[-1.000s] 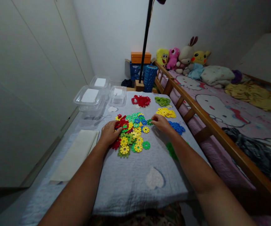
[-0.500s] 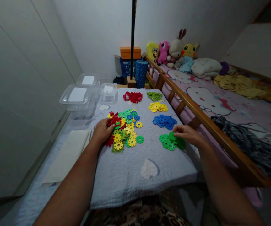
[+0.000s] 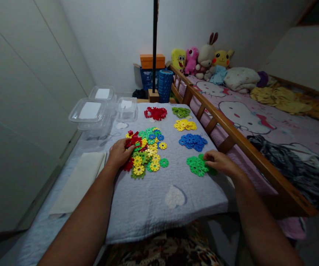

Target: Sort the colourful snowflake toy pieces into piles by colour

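Observation:
My left hand [image 3: 119,152] rests at the left edge of a mixed pile of plastic interlocking discs [image 3: 151,150], fingers over its red pieces [image 3: 133,139] and thumb apart. Some of its fingertips are hidden among the pieces. My right hand [image 3: 218,160] is over the right side of a green disc pile [image 3: 196,166], its fingers curled and pinching at a green disc [image 3: 202,156]. Behind that lies a blue disc pile [image 3: 193,142], then a yellow pile [image 3: 185,125] and a light green pile [image 3: 180,112]. A red pile [image 3: 155,113] is at the far middle.
Clear lidded boxes [image 3: 88,111] stand at the back left of the cloth-covered table [image 3: 148,207]. A folded cream sheet [image 3: 78,183] lies left of my forearm. A wooden bed rail [image 3: 248,147] runs along the right; a black pole [image 3: 154,48] rises at the back.
My right hand has shifted slightly, and the green disc at its fingers sits lower against the green pile. My left hand stays on the mixed pile. The view has moved slightly.

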A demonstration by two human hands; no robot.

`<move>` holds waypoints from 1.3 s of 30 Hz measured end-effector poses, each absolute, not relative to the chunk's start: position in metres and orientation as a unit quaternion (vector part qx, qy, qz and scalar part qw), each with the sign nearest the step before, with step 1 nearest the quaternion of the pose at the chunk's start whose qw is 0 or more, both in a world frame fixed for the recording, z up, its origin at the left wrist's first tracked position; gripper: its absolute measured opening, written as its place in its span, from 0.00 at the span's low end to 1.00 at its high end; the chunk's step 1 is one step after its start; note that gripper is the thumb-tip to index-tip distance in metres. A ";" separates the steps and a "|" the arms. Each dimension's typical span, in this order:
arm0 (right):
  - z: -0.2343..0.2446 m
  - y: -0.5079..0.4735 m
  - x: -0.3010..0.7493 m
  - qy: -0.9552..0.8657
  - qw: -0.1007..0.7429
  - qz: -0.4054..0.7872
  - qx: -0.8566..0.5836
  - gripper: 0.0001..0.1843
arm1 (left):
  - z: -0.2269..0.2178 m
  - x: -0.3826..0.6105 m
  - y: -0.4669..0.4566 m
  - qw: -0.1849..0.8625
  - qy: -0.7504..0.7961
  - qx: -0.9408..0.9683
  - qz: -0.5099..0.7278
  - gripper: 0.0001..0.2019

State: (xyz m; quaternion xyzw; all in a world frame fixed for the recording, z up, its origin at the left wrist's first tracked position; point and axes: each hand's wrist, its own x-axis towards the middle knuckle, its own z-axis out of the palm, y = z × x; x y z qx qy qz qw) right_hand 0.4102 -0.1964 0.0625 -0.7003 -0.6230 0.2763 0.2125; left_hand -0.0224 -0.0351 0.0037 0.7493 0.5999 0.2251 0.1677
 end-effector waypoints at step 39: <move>0.057 -0.007 0.365 -0.512 0.385 0.169 -0.749 0.07 | 0.006 -0.021 -0.038 0.170 0.592 0.749 0.245 0.23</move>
